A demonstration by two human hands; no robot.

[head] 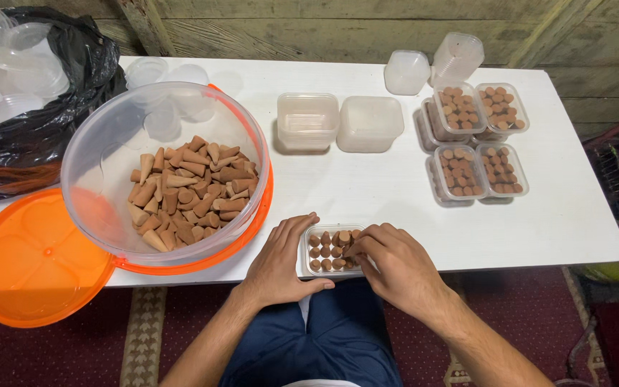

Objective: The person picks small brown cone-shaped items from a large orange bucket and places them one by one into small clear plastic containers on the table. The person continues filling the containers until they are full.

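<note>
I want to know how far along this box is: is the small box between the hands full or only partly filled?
Partly filled. The small box holds brown cones standing in rows, but the right hand covers its right end.

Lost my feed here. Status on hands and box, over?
Left hand steadies small box. Right hand setting cones inside. Nothing in the way.
</note>
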